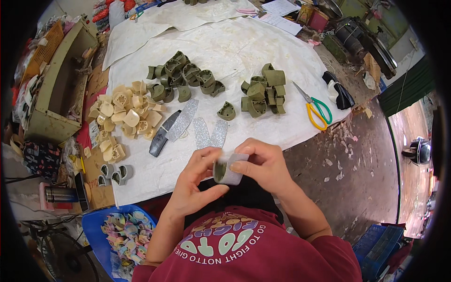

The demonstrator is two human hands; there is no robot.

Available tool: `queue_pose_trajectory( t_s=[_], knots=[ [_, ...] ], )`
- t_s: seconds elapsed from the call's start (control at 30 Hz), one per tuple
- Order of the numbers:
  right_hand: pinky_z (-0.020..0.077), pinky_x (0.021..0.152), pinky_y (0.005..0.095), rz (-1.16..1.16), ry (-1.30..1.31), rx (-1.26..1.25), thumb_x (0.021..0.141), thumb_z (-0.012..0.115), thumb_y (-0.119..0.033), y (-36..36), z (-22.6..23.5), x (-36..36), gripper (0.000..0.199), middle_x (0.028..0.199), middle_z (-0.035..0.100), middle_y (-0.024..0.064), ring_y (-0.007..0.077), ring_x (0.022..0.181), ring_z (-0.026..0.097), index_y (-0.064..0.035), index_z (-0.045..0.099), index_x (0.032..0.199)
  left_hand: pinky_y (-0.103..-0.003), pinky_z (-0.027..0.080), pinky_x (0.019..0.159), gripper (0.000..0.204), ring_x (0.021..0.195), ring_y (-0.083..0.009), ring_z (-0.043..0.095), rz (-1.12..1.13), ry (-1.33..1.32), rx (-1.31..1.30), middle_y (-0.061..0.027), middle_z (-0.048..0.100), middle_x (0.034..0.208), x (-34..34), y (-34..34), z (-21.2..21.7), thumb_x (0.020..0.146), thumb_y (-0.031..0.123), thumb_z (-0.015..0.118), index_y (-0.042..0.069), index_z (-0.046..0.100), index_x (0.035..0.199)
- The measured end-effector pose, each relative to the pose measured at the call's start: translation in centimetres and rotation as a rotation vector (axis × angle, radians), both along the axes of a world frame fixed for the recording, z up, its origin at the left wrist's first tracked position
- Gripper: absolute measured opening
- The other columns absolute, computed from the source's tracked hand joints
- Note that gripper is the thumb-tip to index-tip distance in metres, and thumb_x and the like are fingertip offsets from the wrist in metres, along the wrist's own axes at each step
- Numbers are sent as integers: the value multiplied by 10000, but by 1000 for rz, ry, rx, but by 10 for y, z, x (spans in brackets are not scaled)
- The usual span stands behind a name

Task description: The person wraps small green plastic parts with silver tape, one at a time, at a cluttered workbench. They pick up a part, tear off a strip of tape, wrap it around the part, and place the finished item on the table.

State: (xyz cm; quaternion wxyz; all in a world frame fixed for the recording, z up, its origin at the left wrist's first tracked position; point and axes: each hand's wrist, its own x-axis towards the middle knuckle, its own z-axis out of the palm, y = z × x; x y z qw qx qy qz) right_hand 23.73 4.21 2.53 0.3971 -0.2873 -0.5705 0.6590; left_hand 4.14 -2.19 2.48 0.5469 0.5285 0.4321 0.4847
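Note:
Close in front of my shirt, a hollow green shoe heel (219,172) is partly wrapped in a silvery glitter strip (233,176). My left hand (193,182) is closed round its left side, thumb below, with the upper fingertips slightly blurred. From the right, my right hand (264,165) pinches the strip's end against the heel between thumb and fingers. Just beyond my hands lie loose glitter strips (202,134), and another long glitter strip (184,120) rests against a dark grey strip (159,143). A single green heel (226,111) sits farther off.
Green heels (181,73) are heaped mid-table, with a second green pile (264,91) to the right. Cream heels (127,110) lie left, near several wrapped heels (115,174). Scissors (315,110) lie at the right edge. A blue bin (96,235) of scraps stands lower left.

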Motion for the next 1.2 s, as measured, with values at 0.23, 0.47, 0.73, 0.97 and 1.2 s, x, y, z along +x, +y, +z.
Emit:
queue_pose_trajectory(
  t_s=[0.23, 0.47, 0.73, 0.97, 1.2],
  knots=[
    [495, 667, 225, -17, -75, 89, 789, 736, -18, -9, 6, -11, 125, 903, 613, 24, 75, 792, 592, -19, 636, 863, -295, 514, 816, 524, 860, -139, 619, 81, -15, -96, -93, 632, 1034, -1, 1, -2, 751, -5, 726, -65, 498, 1218],
    [500, 672, 222, 155, -242, -234, 785, 742, -11, -11, 24, -11, 142, 886, 605, 20, 78, 790, 592, -10, 637, 882, -305, 511, 859, 577, 935, -161, 596, 51, 232, 141, -100, 578, 1068, -8, -1, -3, 735, -48, 662, 14, 500, 1285],
    [443, 543, 224, -76, -263, 351, 759, 757, -51, -21, 11, -16, 109, 794, 571, 32, 86, 630, 563, -28, 664, 812, -338, 511, 831, 585, 982, -234, 600, 60, 340, 229, -133, 568, 1081, -10, -3, -4, 715, -42, 678, 24, 517, 1274],
    [430, 527, 227, -67, -287, 220, 763, 764, -72, -19, 11, -21, 131, 792, 572, 24, 65, 596, 536, -32, 641, 783, -348, 488, 854, 579, 1022, -314, 590, 104, 502, 381, -166, 571, 1132, -7, -2, 3, 690, -60, 656, 21, 529, 1248],
    [451, 578, 240, -73, -345, 59, 740, 788, -116, -15, 19, -25, 216, 804, 573, 35, 84, 657, 546, -9, 615, 813, -330, 487, 865, 538, 1058, -229, 579, 194, 121, 217, -114, 573, 1157, 2, -8, -6, 744, -88, 624, 29, 533, 1261]
  ],
)
